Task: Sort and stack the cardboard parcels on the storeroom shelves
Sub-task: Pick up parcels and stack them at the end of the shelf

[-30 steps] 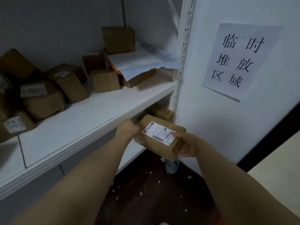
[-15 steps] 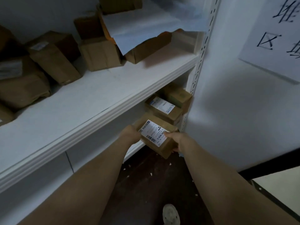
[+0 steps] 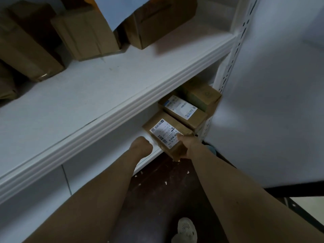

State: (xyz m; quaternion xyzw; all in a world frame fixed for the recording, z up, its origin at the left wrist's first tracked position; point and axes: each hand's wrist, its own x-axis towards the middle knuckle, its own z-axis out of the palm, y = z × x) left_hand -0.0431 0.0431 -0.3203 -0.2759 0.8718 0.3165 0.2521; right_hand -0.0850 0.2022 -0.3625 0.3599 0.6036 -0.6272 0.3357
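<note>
Head view: small brown cardboard parcel with white barcode label [image 3: 166,135] sits tilted at the front edge of white lower shelf [image 3: 150,156], right hand [image 3: 188,146] fingers clamped on its near corner; left hand [image 3: 141,146] fingers curled, contact unclear. Looks light, stiff; grip opposite short sides.

The parcel [image 3: 175,151] was brown, dull cardboard with a smooth white paper label [image 3: 164,133]. The shelf [image 3: 105,106] looked smooth, white and painted. The floor [image 3: 166,186] was dark and dull.

Shelf [image 3: 149,159] free at left — parcels [image 3: 182,111] right
</note>
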